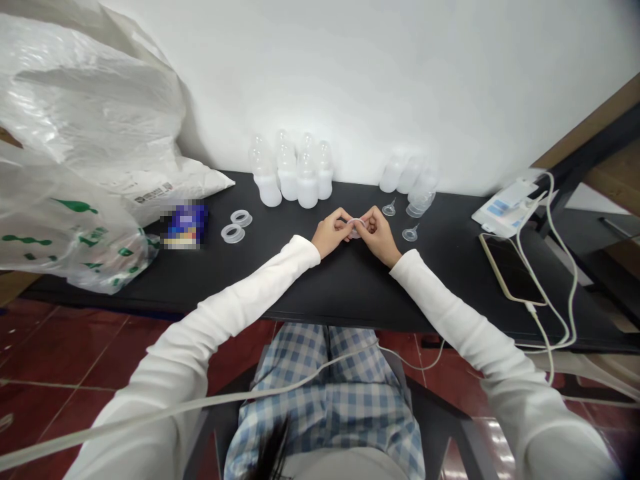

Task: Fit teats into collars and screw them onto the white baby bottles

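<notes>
Both my hands meet over the middle of the black table [350, 280]. My left hand [331, 233] and my right hand [379, 233] pinch a small clear plastic ring [356, 225] between their fingertips. Behind them stands a group of several capped white bottles [293, 175]. To the right lie several bottles without caps [409, 177] and two clear silicone nipples [410, 233]. Two clear rings [236, 227] lie to the left of my left hand.
Large plastic bags [75, 153] fill the left end of the table, with a blue packet [186, 223] beside them. A phone [510, 267], a white power bank [505, 203] and white cables [555, 280] lie at the right. A white wall rises behind.
</notes>
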Action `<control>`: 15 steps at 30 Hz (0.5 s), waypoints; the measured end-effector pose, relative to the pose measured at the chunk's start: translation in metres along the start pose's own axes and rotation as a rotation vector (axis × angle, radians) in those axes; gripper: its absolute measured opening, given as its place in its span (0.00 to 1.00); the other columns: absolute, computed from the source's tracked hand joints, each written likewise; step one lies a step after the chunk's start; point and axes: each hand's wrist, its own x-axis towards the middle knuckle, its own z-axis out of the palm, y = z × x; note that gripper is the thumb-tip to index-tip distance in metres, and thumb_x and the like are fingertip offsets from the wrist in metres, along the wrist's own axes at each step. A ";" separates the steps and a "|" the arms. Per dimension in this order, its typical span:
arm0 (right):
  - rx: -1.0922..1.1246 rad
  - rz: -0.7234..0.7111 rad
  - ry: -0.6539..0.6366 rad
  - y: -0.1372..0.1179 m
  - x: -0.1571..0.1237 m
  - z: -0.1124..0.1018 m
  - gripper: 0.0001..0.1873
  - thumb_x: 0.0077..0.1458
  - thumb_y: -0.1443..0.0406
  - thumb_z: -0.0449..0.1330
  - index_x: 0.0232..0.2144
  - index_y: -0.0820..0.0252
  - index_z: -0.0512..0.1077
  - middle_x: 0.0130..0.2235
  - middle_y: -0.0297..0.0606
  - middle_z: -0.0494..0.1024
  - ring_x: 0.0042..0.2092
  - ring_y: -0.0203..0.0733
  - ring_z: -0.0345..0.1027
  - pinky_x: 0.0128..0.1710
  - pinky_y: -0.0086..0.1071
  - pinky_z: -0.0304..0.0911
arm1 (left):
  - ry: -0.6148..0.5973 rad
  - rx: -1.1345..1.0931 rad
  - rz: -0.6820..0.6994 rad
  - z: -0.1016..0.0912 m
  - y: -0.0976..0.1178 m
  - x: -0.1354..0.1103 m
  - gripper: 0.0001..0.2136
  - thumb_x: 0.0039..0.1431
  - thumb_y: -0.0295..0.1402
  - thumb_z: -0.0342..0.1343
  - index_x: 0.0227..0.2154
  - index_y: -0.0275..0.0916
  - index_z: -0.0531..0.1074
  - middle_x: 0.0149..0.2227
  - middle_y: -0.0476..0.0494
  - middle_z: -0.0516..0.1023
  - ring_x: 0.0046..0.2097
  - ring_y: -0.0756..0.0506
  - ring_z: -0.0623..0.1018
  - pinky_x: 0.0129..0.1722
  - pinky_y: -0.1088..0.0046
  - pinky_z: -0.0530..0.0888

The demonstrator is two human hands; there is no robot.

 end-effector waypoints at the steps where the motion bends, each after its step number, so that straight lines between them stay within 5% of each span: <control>1: -0.007 -0.004 0.001 -0.001 0.000 0.000 0.23 0.53 0.45 0.64 0.30 0.53 0.60 0.23 0.26 0.62 0.24 0.32 0.53 0.25 0.31 0.50 | 0.001 0.017 0.005 0.000 0.001 -0.001 0.12 0.56 0.38 0.65 0.31 0.38 0.68 0.22 0.53 0.78 0.24 0.53 0.77 0.28 0.79 0.74; 9: -0.046 -0.001 0.011 -0.005 -0.002 -0.001 0.20 0.56 0.49 0.63 0.31 0.54 0.61 0.24 0.26 0.62 0.25 0.32 0.55 0.26 0.30 0.53 | 0.011 0.008 -0.006 0.002 0.000 0.000 0.11 0.57 0.36 0.64 0.32 0.38 0.66 0.23 0.53 0.77 0.25 0.53 0.77 0.29 0.78 0.74; 15: -0.004 -0.005 -0.066 0.001 0.000 -0.005 0.23 0.53 0.47 0.65 0.40 0.54 0.64 0.31 0.29 0.68 0.29 0.34 0.61 0.30 0.31 0.59 | 0.049 -0.113 -0.014 0.001 -0.005 0.006 0.12 0.53 0.26 0.66 0.35 0.37 0.67 0.26 0.53 0.78 0.29 0.53 0.79 0.35 0.77 0.75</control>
